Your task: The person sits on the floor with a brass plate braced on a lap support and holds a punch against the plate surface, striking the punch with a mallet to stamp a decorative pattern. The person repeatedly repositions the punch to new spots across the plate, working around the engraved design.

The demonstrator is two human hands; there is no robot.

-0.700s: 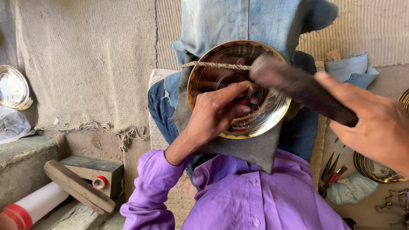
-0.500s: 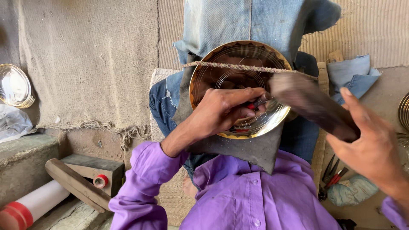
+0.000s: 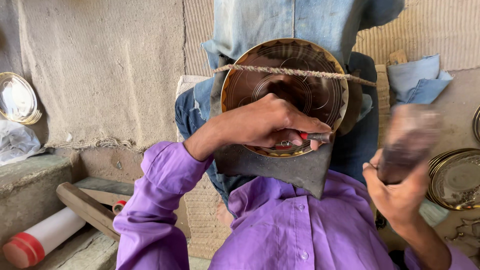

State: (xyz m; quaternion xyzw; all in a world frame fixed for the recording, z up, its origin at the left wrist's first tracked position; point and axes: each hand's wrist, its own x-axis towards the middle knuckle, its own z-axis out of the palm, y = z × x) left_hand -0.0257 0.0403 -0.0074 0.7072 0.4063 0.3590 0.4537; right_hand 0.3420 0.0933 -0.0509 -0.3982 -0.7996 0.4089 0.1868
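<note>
While left hand point(image 3: 265, 122) pins chisel point(image 3: 316, 136) on plate point(image 3: 285, 95), right hand point(image 3: 400, 192) grips mallet point(image 3: 407, 140).

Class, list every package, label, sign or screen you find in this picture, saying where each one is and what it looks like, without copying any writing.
No signs, screens or readable labels show.
White tube: bottom left on the stone ledge, lying on its side, a cylinder with a red end.
Crumpled white plastic bag: left edge, on the ledge below a shiny metal plate.

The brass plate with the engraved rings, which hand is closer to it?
Left. The left hand rests against the brass plate, holding a small tool; the right hand is off to its right, gripping a blurred mallet.
</note>
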